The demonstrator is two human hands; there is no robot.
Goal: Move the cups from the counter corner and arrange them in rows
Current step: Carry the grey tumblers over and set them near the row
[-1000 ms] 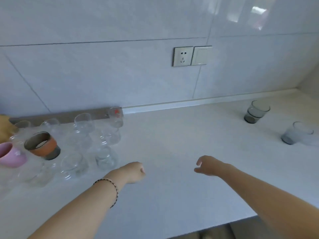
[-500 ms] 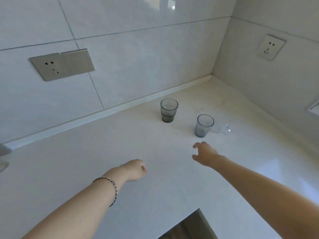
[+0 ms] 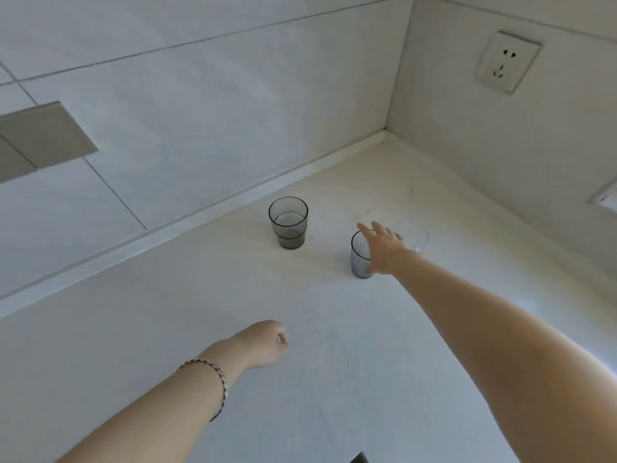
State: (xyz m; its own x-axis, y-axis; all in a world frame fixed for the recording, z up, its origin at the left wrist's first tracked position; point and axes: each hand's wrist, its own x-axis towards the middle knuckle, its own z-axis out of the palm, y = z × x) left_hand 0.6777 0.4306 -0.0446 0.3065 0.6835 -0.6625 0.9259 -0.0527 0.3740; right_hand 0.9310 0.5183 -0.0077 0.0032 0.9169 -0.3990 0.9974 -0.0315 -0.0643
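Note:
Three cups stand near the counter corner. A smoky grey glass cup (image 3: 288, 222) is upright at centre. To its right stands a ribbed blue-grey cup (image 3: 360, 259), partly hidden by my right hand (image 3: 383, 247), which reaches over it with fingers spread and thumb beside its base. A clear glass (image 3: 414, 236) sits just behind that hand, hard to make out. My left hand (image 3: 263, 342), with a bracelet on the wrist, hovers lower over the bare counter, fingers curled into a loose fist with nothing in it.
The white counter (image 3: 200, 312) meets tiled walls at the back and right. A wall socket (image 3: 507, 61) is on the right wall, and a grey switch plate (image 3: 43, 138) on the back wall. The counter's front edge (image 3: 360, 457) is at the bottom.
The view has swung right, away from the rows of glasses toward the corner. My right hand has stretched forward from mid-counter up to the ribbed cup. My left hand has stayed curled.

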